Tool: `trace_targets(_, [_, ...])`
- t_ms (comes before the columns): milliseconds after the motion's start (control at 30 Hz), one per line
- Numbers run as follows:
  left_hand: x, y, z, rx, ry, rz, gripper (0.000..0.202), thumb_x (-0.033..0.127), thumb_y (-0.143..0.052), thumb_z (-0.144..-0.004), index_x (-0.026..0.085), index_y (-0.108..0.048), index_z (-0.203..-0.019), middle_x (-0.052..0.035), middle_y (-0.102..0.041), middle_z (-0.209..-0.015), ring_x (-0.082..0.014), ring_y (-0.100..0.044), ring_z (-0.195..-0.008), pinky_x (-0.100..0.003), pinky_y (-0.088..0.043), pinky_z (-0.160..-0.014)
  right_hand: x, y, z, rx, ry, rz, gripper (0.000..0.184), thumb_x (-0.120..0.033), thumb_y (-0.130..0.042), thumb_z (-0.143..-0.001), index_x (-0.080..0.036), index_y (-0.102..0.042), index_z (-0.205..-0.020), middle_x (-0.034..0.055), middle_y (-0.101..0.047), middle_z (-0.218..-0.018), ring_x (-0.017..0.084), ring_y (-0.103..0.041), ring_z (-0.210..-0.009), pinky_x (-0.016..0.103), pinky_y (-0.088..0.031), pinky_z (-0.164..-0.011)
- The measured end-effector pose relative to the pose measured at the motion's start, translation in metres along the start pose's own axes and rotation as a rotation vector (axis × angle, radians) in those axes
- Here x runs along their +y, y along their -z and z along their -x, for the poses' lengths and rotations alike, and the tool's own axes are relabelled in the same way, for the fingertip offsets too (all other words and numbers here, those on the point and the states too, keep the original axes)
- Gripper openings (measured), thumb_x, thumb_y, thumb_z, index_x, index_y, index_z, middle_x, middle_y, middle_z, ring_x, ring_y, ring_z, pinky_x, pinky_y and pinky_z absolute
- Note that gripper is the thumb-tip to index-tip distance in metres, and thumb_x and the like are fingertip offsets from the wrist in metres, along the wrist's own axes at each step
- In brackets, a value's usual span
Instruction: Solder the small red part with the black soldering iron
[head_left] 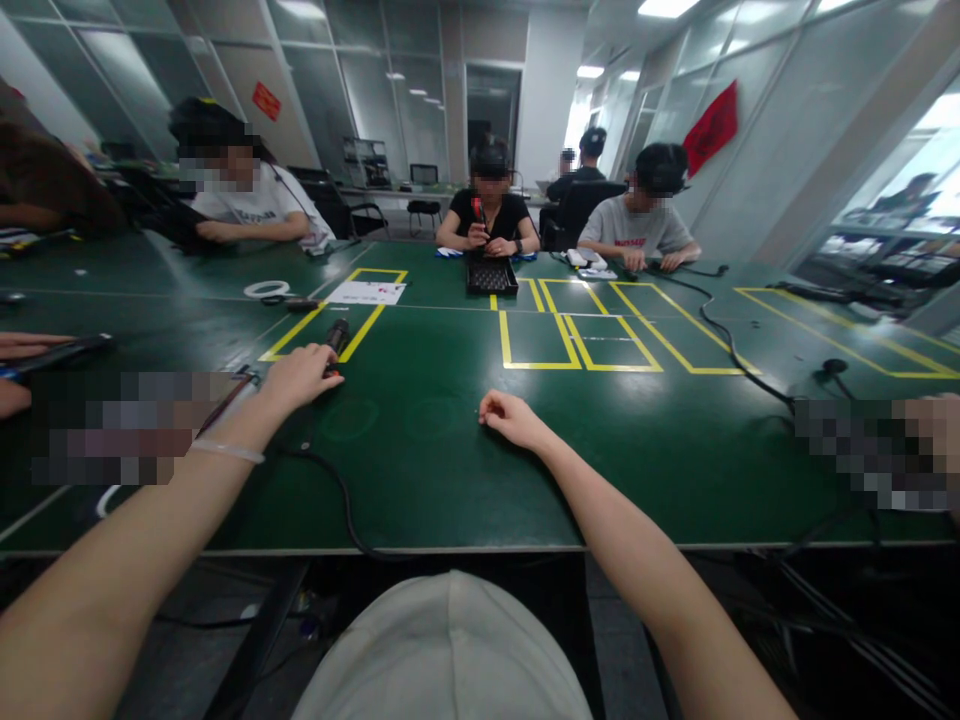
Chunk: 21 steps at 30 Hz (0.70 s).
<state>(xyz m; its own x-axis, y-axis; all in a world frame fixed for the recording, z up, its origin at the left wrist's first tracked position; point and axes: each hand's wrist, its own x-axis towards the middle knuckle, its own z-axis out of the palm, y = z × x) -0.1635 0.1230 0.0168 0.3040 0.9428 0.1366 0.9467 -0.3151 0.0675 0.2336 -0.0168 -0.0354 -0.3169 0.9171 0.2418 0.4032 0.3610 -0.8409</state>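
On the green table (420, 480), the right hand (514, 418) rests loosely curled, with nothing visible in its grasp. Farther left, the left hand (304, 378) is half closed at the near end of a dark tool (338, 334); whether it grips is unclear. The tool lies just beyond those fingers, between 2 yellow tape lines (363, 333), its long axis pointing away and slightly right. Beyond, 1 black tray (491, 292) holds dark contents, too small to identify, before a co-worker (517, 215).
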Motion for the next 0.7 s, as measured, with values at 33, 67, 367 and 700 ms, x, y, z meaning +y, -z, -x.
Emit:
trace_targets(33, [0.007, -0.001, 0.005, 0.027, -0.001, -0.088, 0.058, 0.066, -0.045, -0.085, 0.013, -0.057, -0.106, -0.0160, -0.060, -0.113, -0.0328, -0.054, -0.107, -0.042, -0.043, -0.091, -0.001, 0.000, 0.000, 0.000, -0.002, 0.005, 0.012, -0.012, -0.051, -0.076, -0.019, -0.056, -0.083, -0.0013, -0.064, -0.077, 0.014, -0.058, -0.072, 0.026, -0.043, -0.070])
trace_targets(67, [0.013, -0.002, 0.010, 0.053, -0.009, -0.182, 0.057, 0.064, -0.039, -0.090, 0.012, -0.056, -0.105, -0.0160, -0.058, -0.112, -0.0321, -0.053, -0.107, -0.042, -0.043, -0.091, -0.002, 0.000, 0.000, 0.000, -0.004, 0.009, 0.011, -0.012, -0.051, -0.076, -0.019, -0.056, -0.083, -0.0013, -0.064, -0.077, 0.014, -0.058, -0.072, 0.026, -0.043, -0.070])
trace_targets(367, [0.053, 0.004, 0.020, 0.061, 0.107, -0.246, 0.045, 0.048, -0.035, -0.098, 0.011, -0.060, -0.106, -0.0156, -0.066, -0.106, -0.0304, -0.059, -0.100, -0.040, -0.045, -0.087, -0.001, 0.000, 0.000, -0.005, 0.002, 0.010, 0.011, -0.012, -0.051, -0.077, -0.019, -0.057, -0.084, -0.0007, -0.065, -0.077, 0.014, -0.058, -0.070, 0.026, -0.043, -0.069])
trace_targets(700, [0.160, -0.008, 0.020, -0.171, -0.128, 0.876, 0.044, 0.050, -0.055, -0.085, 0.015, -0.064, -0.110, -0.0090, -0.072, -0.095, -0.0197, -0.067, -0.083, -0.031, -0.051, -0.073, 0.007, -0.002, -0.003, -0.003, -0.042, -0.118, 0.010, -0.018, -0.056, -0.080, -0.018, -0.059, -0.090, -0.0001, -0.067, -0.077, 0.014, -0.061, -0.071, 0.026, -0.046, -0.070])
